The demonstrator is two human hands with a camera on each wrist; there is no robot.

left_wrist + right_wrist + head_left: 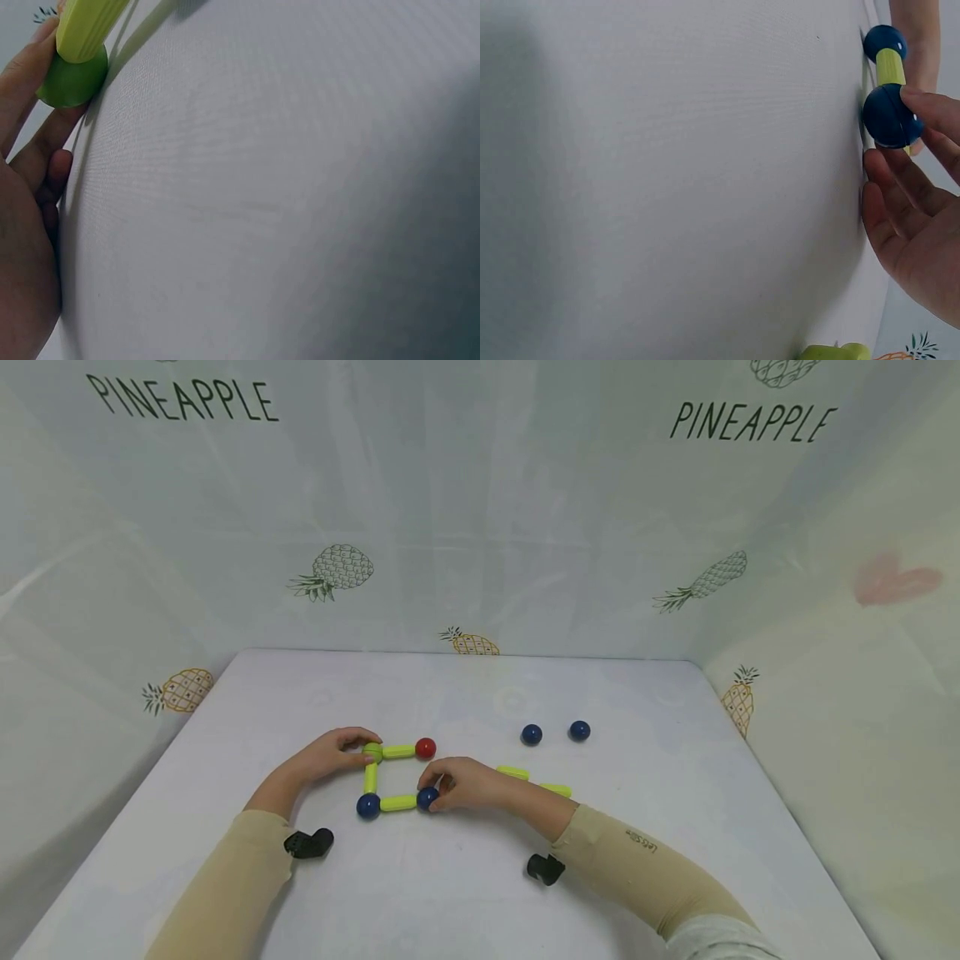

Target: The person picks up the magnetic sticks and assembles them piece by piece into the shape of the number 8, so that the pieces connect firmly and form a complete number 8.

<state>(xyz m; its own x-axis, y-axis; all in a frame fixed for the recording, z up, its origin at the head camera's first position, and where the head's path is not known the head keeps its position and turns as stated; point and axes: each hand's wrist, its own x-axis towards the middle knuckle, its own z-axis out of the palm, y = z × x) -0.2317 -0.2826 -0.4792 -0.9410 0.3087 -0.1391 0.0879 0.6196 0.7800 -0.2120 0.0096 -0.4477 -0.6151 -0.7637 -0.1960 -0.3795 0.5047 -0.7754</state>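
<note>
My left hand [324,758] pinches the green ball [372,749] at the far left corner of the rod-and-ball frame, thumb and fingertips curled round it so that corner stays put on the bench [675,827]. From that green ball one yellow rod [400,751] runs right to the red ball [425,747], and another yellow rod [371,777] runs toward me to a blue ball [367,806]. A third rod [398,803] leads right from that ball to a second blue ball [427,798], and my right hand [472,785] has its fingertips closed on this one, holding it against the rod's end. The left wrist view shows the green ball [73,77] nestled against my fingers with a rod [86,26] seated on it; the right wrist view shows the held blue ball [889,115] under my fingertips.

The side between the red ball and the held blue ball is open, with no rod there, so the frame is three-sided (a U lying on the bench). I judge that both hands grip opposite corners to keep the loose joints from swinging.

Right of the frame, just behind my right hand, lie two spare yellow rods [513,772]. Farther right and beyond the red ball sit two loose blue balls [532,734], near each other.
</note>
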